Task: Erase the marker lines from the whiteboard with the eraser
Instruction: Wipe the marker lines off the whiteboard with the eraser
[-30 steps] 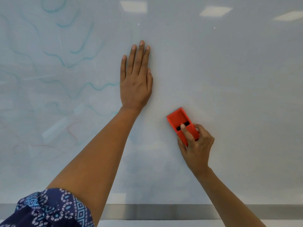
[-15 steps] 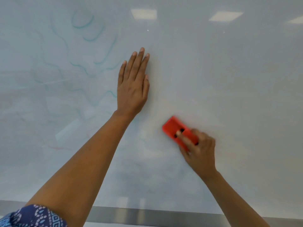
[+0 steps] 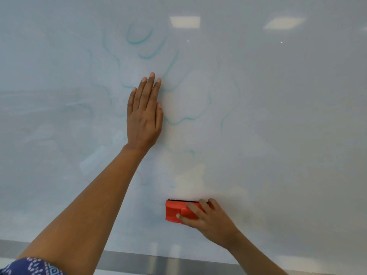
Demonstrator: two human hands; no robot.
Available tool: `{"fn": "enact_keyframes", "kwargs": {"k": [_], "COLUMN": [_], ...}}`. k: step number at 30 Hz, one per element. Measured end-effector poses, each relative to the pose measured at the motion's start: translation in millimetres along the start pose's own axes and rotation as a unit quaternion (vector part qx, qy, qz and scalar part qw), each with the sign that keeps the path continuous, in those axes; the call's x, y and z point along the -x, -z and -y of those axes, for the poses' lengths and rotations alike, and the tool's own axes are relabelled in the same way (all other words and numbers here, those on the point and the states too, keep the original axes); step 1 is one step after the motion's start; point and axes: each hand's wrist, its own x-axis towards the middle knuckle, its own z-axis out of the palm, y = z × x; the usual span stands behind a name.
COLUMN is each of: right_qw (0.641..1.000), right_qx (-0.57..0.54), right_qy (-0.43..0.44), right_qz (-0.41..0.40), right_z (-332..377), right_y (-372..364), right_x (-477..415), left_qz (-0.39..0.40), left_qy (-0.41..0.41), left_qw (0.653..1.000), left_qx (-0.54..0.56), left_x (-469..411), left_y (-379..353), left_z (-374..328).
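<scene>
A whiteboard (image 3: pixel 278 116) fills the view. Faint teal marker lines (image 3: pixel 139 41) curl across its upper middle, and more wavy teal lines (image 3: pixel 178 121) run just right of my left hand. My left hand (image 3: pixel 144 114) lies flat on the board, fingers straight and close together, holding nothing. A red eraser (image 3: pixel 175 212) with a black felt edge is pressed to the board low in the middle. My right hand (image 3: pixel 206 221) grips its right end, fingers over its back.
A grey metal frame edge (image 3: pixel 158 261) runs along the bottom of the board. Ceiling lights (image 3: pixel 184 21) reflect in the glossy surface at the top. A blue patterned sleeve (image 3: pixel 33 266) shows at the lower left corner.
My right hand has slid the eraser down and turned it level. The view has shifted left, so more teal lines show right of my left hand.
</scene>
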Motion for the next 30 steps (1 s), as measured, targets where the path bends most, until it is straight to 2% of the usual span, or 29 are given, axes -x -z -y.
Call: {"fn": "enact_keyframes", "kwargs": {"k": [2, 4, 7, 9, 10, 11, 13, 17, 19, 22, 24, 26, 28, 30], "right_qw": [0.999, 0.984, 0.919, 0.881, 0.873, 0.875, 0.908, 0.986, 0.999, 1.000, 1.000, 0.990, 0.952, 0.906], "right_qx": [-0.009, -0.021, -0.009, -0.009, -0.012, -0.014, -0.011, -0.024, -0.008, -0.002, 0.000, -0.020, -0.021, -0.010], "right_qy": [-0.031, -0.141, -0.341, -0.417, -0.431, -0.428, -0.370, -0.137, -0.037, 0.008, -0.007, -0.111, -0.259, -0.373], "right_qz": [-0.037, -0.109, -0.199, -0.224, -0.230, -0.226, -0.194, -0.093, -0.015, 0.019, -0.019, -0.087, -0.159, -0.201], "right_z": [-18, -47, -93, -106, -104, -97, -71, -8, 13, 12, -1, -26, -57, -84], "right_y": [11, 28, 55, 66, 67, 66, 56, 25, 13, 10, 18, 30, 48, 64], "right_x": [-12, -32, -66, -86, -93, -97, -97, -69, -53, -48, -58, -76, -99, -123], "left_qz": [0.000, -0.001, 0.003, 0.005, 0.005, 0.006, 0.006, 0.003, 0.007, 0.009, 0.008, 0.004, -0.002, -0.009], "left_qy": [-0.001, 0.000, 0.002, 0.005, 0.004, 0.003, -0.004, -0.007, -0.006, -0.006, -0.003, 0.002, 0.008, 0.006], "left_qw": [1.000, 1.000, 1.000, 1.000, 1.000, 1.000, 1.000, 0.999, 0.999, 0.999, 0.999, 0.999, 0.999, 0.999], "left_qx": [0.004, 0.008, 0.016, 0.019, 0.021, 0.024, 0.030, 0.037, 0.040, 0.040, 0.039, 0.038, 0.039, 0.038], "left_x": [0, -1, -1, -1, -1, -1, -1, -1, 1, 2, 4, 5, 6, 6], "left_y": [1, 2, 4, 5, 6, 6, 6, 4, 3, 6, 7, 7, 6, 4], "left_z": [5, 9, 14, 17, 19, 21, 25, 29, 30, 36, 42, 48, 51, 53]}}
